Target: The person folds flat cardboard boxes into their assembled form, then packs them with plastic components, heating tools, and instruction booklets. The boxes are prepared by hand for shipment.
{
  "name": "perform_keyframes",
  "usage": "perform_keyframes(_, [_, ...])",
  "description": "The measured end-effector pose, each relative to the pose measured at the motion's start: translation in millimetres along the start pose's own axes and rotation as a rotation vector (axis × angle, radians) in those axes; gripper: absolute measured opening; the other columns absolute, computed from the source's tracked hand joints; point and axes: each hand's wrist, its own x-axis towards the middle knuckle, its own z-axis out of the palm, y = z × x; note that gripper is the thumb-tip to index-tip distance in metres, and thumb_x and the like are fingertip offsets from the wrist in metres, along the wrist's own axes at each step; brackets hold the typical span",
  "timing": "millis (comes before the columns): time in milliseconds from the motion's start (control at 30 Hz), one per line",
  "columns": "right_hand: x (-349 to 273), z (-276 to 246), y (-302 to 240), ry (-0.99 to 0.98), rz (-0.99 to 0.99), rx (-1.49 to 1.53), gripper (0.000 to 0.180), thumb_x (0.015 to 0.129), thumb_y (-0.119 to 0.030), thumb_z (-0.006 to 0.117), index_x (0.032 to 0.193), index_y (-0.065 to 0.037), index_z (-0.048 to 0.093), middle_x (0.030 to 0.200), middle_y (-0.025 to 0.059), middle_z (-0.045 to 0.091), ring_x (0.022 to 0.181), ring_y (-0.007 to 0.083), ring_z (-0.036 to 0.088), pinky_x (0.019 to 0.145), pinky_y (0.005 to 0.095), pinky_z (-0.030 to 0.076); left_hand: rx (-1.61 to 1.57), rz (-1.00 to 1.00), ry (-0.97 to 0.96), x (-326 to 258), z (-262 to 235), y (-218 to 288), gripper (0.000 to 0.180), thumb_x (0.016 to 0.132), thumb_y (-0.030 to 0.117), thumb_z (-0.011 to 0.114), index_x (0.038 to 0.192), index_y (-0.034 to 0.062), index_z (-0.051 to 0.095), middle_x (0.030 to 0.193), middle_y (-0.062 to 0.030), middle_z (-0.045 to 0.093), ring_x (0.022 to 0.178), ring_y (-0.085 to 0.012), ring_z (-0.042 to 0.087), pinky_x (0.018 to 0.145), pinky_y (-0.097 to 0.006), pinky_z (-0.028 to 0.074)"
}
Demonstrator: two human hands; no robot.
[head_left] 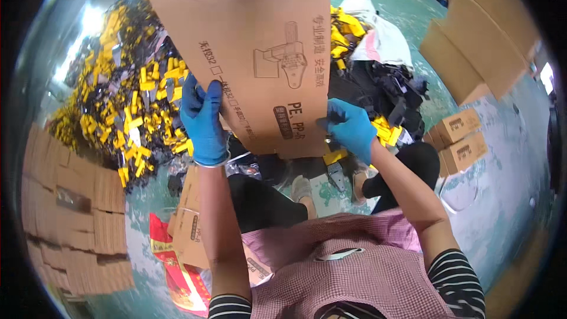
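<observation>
A large brown cardboard box (236, 29), looking flat or partly folded, is held up in front of me, with dark printing and a drawing of a tool on its face. My left hand (204, 119), in a blue glove, grips its left edge with the thumb on the printed face. On the lower right edge, my right hand (349, 127), also blue-gloved, pinches the cardboard between thumb and fingers. Behind the box, its lower edge hangs above my knees and hides part of the floor.
A wide heap of yellow and black plastic parts (139, 121) spreads at the left. Stacks of flat cardboard (77, 218) stand nearer left. Small closed cartons (460, 136) sit at right, below a big open box (472, 41). A white sack (384, 38) lies beyond black parts.
</observation>
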Motion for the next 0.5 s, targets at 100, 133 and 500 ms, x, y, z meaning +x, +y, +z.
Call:
perform_keyframes(100, [-22,-30,-32,0.049,-0.252,0.379,0.041,0.085,-0.007,0.075,0.124,-0.003,0.063,0.107,-0.0006,0.069,0.094,0.0059,0.06,0.087,0.0261,0.05,-0.028,0.056,-0.083,-33,33,-11,0.063,0.096,0.0,0.058,0.152,0.0017,0.028,0.14,-0.0133,0.052,0.123,-0.0201,0.053,0.105,-0.035,0.042])
perform_keyframes(133, [-29,-36,-54,0.077,-0.231,0.434,0.043,0.085,-0.008,0.075,0.125,-0.003,0.063,0.104,-0.0014,0.069,0.091,0.006,0.06,0.085,0.0263,0.05,-0.057,-0.004,-0.108,-47,40,-20,0.067,0.097,0.001,0.057,0.155,0.0051,0.024,0.141,-0.0128,0.051,0.127,-0.0211,0.05,0.107,-0.035,0.041])
perform_keyframes(500, [-44,-11,18,-0.364,-0.093,0.069,0.057,0.083,-0.025,0.076,0.135,-0.01,0.057,0.128,0.0157,0.064,0.114,0.0248,0.063,0.099,0.0379,0.048,-0.077,-0.263,-0.008,-102,35,-93,0.054,0.096,0.012,0.067,0.143,0.0081,0.041,0.134,-0.0086,0.056,0.119,-0.0183,0.054,0.102,-0.033,0.043])
